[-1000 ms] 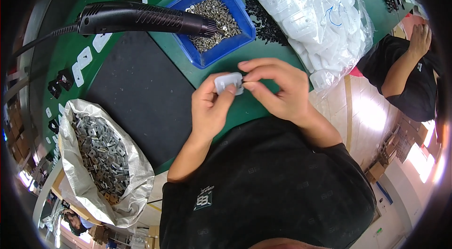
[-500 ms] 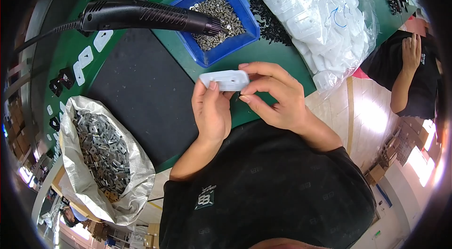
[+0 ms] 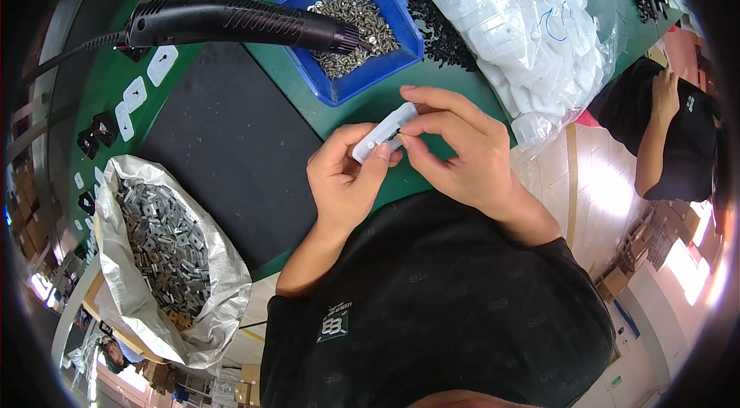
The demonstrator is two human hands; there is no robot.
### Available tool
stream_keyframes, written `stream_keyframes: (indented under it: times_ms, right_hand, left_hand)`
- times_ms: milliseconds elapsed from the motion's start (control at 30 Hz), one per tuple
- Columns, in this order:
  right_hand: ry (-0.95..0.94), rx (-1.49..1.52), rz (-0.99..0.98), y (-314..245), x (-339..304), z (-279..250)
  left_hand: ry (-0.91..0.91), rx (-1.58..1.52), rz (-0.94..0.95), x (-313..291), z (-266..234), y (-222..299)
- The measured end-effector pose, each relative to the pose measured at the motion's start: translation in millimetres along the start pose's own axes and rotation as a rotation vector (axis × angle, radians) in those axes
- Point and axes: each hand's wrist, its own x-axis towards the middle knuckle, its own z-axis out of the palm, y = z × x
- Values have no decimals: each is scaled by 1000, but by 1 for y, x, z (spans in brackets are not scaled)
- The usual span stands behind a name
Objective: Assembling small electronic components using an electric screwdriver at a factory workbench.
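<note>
My left hand [image 3: 344, 180] is closed round a small white plastic housing [image 3: 378, 139], thumb on its near face. The housing is tilted, its upper end toward my right hand [image 3: 469, 152]. That hand pinches a tiny black piece [image 3: 397, 133] between thumb and forefinger, against the housing's side; its exact shape is too small to make out. Its other fingertips reach the housing's upper end. Beyond my hands stands a blue bin [image 3: 339, 96] of silver screws [image 3: 356, 25]. A black electric screwdriver [image 3: 239, 21] hangs with its tip over the bin.
Loose black pieces [image 3: 441, 36] lie right of the bin, beside a clear bag of white plastic parts [image 3: 509, 30]. A black mat [image 3: 231, 138] covers the table's left. A silvery sack [image 3: 223, 308] of metal plates stands near left. Another person [image 3: 655, 130] is at the right.
The white housing has turned from lying level to a steep tilt. My right fingertips have brought the tiny black piece up against its side, and my left thumb has shifted along it.
</note>
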Motion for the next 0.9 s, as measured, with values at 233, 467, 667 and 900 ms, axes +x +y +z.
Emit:
stream_keyframes:
  times_ms: [233, 467, 667, 900]
  right_hand:
    - [26, -44, -14, -1, 1, 2]
    - [50, -50, -33, 0, 0, 5]
    - [-15, -33, -1, 0, 2, 2]
    - [-71, 323, 279, -1, 6, 3]
  left_hand:
    - [2, -24, 9, 2, 2, -1]
    - [28, -41, -4, 2, 3, 0]
    - [53, 8, 47, 3, 6, 1]
    - [45, 30, 2, 1, 5, 2]
